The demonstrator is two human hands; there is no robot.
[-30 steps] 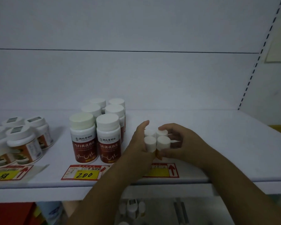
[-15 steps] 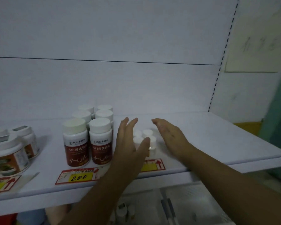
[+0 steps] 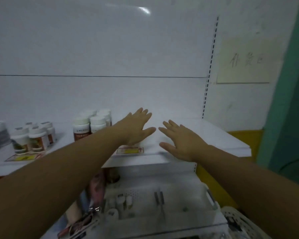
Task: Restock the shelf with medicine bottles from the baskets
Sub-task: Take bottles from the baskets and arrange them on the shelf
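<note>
both hands are hovering flat above the shelf (image 3: 214,135), and neither grip is holding anything: the left hand (image 3: 138,126) and the right hand (image 3: 181,142) are each showing straight, spread fingers, with a gap between the two hands. the red-labelled bottles (image 3: 90,126) are standing in rows just left of the left hand, and the squat bottles (image 3: 33,138) are standing further left. more stock, a few small bottles (image 3: 119,200), is sitting in the white basket (image 3: 179,200) below the shelf. whether anything is standing behind the hands is too blurred to tell. the hands are probably going for another load. they are best dropping straight into the basket, gathering several bottles upright by their bodies, and setting them down near the price tag (image 3: 129,150) without nudging the rows.
</note>
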